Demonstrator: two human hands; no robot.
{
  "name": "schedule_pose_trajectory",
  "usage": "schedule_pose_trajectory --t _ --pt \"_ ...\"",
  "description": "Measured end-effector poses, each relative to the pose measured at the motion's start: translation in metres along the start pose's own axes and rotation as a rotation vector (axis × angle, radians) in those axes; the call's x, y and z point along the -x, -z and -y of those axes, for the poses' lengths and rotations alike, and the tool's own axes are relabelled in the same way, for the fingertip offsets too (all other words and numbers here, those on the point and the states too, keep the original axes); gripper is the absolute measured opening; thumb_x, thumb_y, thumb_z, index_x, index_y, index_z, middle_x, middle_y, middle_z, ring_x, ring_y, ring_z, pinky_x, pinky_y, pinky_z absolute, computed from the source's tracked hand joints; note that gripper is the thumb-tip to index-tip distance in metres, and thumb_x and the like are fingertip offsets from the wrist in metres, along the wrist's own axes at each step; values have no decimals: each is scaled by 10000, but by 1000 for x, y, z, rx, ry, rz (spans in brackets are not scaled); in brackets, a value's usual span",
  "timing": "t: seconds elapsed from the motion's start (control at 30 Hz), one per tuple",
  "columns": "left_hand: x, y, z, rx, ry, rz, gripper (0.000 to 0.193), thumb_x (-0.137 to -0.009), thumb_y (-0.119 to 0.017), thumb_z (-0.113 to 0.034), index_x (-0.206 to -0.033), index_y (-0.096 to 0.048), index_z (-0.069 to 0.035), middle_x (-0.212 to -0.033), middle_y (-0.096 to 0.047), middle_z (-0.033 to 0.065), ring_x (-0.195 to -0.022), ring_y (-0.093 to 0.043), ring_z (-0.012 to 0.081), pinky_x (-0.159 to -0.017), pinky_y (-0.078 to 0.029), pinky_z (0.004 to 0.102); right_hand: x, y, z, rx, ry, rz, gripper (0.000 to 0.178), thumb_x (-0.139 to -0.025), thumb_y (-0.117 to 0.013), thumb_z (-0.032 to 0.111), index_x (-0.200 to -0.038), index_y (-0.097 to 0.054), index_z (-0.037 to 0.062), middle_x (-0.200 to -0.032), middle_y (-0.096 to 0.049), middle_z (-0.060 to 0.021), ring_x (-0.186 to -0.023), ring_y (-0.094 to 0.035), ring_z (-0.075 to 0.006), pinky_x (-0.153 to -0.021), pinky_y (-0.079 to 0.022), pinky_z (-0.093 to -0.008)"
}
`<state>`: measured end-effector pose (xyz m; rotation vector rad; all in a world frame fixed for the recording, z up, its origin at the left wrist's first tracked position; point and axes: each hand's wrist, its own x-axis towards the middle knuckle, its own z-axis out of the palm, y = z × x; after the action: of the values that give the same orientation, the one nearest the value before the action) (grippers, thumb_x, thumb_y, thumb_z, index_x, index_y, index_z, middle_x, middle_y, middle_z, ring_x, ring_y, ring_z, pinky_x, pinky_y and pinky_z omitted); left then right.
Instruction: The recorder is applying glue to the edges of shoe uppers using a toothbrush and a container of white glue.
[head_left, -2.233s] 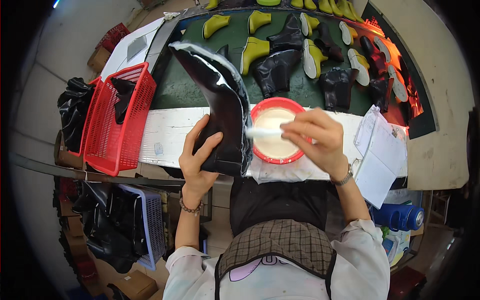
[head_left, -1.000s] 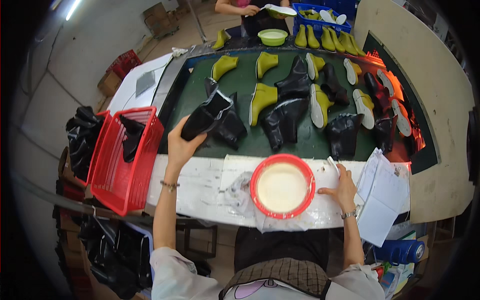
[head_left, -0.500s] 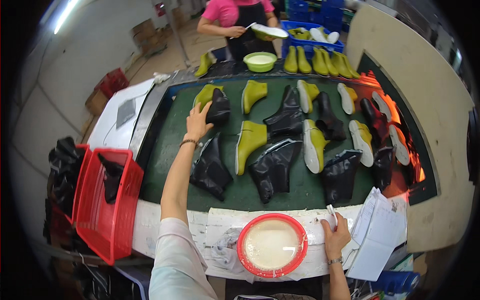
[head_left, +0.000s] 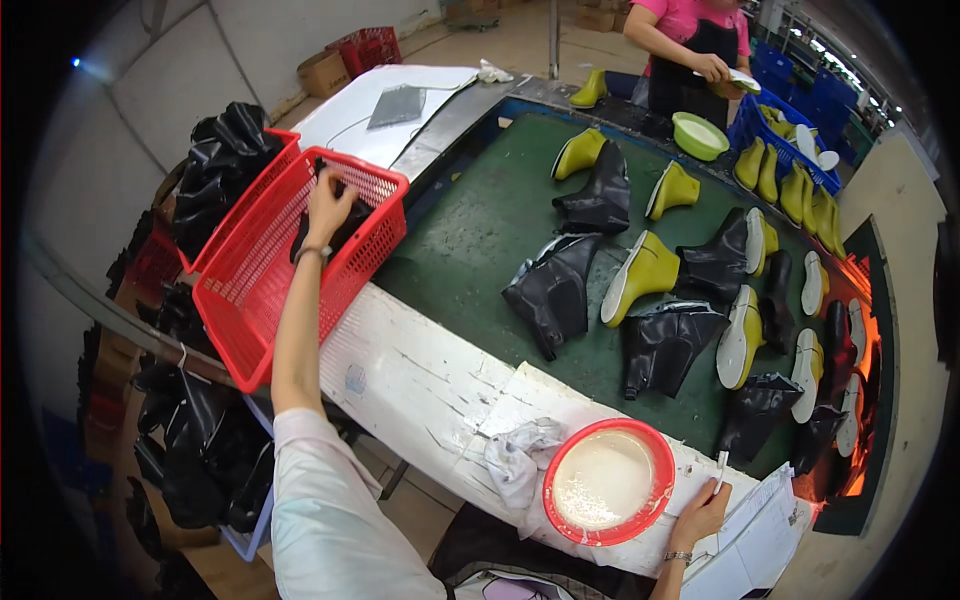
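Observation:
My left hand (head_left: 328, 208) reaches into a red plastic basket (head_left: 236, 310), its fingers closed on a black boot upper (head_left: 350, 222) lying inside. Between finger and thumb, my right hand (head_left: 702, 515) holds a small white brush (head_left: 722, 466) upright at the bench edge. Beside it stands a red-rimmed bowl (head_left: 664, 478) of creamy white liquid. Several black boot uppers (head_left: 672, 346) lie on the green belt (head_left: 455, 225) among yellow-green shoe lasts (head_left: 645, 272) with white soles. One black upper (head_left: 598, 190) rests against a last (head_left: 578, 153) at the far end.
A crumpled white cloth (head_left: 520, 460) lies left of the bowl, papers (head_left: 752, 540) to its right. More black uppers (head_left: 225, 165) fill a second red basket behind. Opposite, a person in pink (head_left: 690, 45) works on a last near a green bowl (head_left: 700, 136). An orange-glowing opening (head_left: 862, 400) is at right.
My left hand has left the black upper at the belt's far end and moved into the red basket. The view has turned left. My right hand still holds the brush.

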<state>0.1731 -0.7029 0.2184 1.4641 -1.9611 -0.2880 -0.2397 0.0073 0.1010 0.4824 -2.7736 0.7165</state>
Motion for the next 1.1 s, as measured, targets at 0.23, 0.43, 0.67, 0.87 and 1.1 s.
schedule_pose_trajectory --t 0.23,0.43,0.67,0.87,1.1 --pt "33 0 9 -556 -281 291 367 -926 -637 -221 -1292 -650 -200 -1133 -720 146 -1071 -669 377 -915 -552 476 3 4 -1 40 88 -70 326 -986 -639 222 -740 -547 29 -690 -568 -151 -569 -542 -342 -542 -396 -458" --pt "62 96 -24 -238 -216 -410 254 -997 -558 -170 -1215 -663 -91 -1016 -707 237 -937 -678 451 -795 -525 520 7 9 1 -83 37 -53 246 -971 -653 269 -845 -615 61 -657 -602 -128 -569 -590 -324 -542 -422 -453" --pt "180 231 -227 -211 -668 -432 294 -974 -521 18 -1228 -630 -84 -1094 -694 148 -990 -691 361 -826 -546 396 17 16 -4 -114 -42 -64 215 -946 -681 299 -1053 -636 118 -635 -604 -54 -554 -599 -248 -534 -436 -413" --pt "269 179 -269 -599 -388 157 324 -935 -523 -81 -1233 -623 -159 -954 -721 184 -859 -697 420 -734 -545 547 9 -1 -5 -595 134 -88 355 -886 -758 182 -1204 -645 72 -872 -607 -61 -718 -582 -163 -627 -481 -321" --pt "331 4 -187 245 -146 545 884 -800 -806 -458 -1503 -424 -82 -1123 -689 259 -996 -685 411 -858 -535 469 15 77 60 -618 327 105 134 -898 -736 120 -1020 -758 68 -954 -633 -62 -722 -625 -173 -618 -495 -304"
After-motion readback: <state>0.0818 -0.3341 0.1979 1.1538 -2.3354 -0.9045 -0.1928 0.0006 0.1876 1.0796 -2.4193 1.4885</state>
